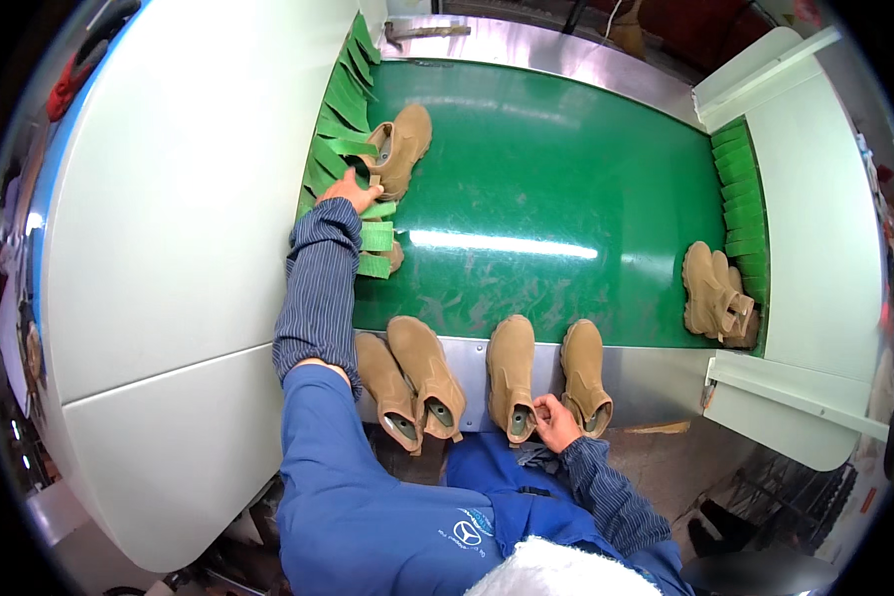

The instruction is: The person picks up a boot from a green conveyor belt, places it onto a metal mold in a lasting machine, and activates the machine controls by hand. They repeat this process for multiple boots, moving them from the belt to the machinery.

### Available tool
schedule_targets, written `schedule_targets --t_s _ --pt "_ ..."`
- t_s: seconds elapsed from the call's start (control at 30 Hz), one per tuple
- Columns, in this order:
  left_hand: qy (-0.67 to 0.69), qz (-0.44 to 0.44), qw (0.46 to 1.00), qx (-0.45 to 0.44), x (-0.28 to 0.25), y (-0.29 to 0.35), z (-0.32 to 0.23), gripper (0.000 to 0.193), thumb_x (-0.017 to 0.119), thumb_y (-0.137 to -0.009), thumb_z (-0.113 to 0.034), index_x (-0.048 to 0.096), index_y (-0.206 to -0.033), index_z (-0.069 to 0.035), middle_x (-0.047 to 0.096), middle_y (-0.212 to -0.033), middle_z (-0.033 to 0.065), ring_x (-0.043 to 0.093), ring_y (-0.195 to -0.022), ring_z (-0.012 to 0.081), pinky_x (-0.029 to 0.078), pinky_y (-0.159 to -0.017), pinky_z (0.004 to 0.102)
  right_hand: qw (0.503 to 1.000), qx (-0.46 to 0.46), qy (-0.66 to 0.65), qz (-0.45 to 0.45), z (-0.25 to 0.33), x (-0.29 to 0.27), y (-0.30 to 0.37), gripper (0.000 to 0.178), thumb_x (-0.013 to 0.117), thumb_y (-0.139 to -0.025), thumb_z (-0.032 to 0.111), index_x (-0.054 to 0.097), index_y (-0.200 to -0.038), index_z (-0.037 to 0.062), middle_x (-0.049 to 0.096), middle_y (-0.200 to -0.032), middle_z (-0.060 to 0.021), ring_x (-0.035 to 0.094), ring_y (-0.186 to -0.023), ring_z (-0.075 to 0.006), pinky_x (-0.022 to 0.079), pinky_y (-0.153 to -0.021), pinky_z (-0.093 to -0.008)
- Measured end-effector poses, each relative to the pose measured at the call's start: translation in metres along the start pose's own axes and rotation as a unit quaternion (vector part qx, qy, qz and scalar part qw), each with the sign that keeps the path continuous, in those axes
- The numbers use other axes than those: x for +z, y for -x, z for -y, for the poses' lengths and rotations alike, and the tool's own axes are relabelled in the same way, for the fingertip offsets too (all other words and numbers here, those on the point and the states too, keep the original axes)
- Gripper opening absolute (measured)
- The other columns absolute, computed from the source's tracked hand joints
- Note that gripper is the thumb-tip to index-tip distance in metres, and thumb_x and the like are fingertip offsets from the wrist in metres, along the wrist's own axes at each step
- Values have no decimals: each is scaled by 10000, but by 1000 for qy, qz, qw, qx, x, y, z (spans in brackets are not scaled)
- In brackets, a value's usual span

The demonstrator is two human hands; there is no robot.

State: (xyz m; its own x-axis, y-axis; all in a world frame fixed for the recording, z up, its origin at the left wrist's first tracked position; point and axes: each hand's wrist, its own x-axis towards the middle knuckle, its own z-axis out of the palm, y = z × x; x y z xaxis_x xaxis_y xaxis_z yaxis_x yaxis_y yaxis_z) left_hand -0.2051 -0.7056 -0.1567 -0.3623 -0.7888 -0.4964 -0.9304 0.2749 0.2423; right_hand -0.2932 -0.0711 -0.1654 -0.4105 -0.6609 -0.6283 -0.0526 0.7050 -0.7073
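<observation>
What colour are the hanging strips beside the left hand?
The hanging strips are green, clearest in the head view.

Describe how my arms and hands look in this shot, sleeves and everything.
Your left hand and right hand are both bare, with no gloves. Each forearm wears a dark blue sleeve cover with thin pale pinstripes. On the left, it looks loose and bunched, and a strip of bare arm separates it from a plain, brighter blue sleeve.

Shirt: blue, round white emblem. Forearm sleeves: dark, pale pinstripes, gathered ends. Apron: brighter blue, black buckle. Hands: bare.
</observation>
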Motion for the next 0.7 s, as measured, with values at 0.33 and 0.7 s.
schedule_targets --t_s 0.33,0.7 --pt "89 -237 942 219 36 28 -54 200 728 -903 -226 690 -954 -37 630 -1050 162 657 -951 388 539 -845 479 969 -52 237 38 15 -14 -13 194 615 -937 187 685 -921 7 686 -941 -249 664 -908 -434 534 -798 -498" --pt "220 -143 945 197 163 227 -90 161 733 -904 -199 691 -920 -44 646 -983 124 683 -865 332 546 -770 430 897 -28 423 124 -4 -19 -84 284 601 -942 300 735 -983 53 723 -977 -220 697 -929 -422 548 -843 -522"
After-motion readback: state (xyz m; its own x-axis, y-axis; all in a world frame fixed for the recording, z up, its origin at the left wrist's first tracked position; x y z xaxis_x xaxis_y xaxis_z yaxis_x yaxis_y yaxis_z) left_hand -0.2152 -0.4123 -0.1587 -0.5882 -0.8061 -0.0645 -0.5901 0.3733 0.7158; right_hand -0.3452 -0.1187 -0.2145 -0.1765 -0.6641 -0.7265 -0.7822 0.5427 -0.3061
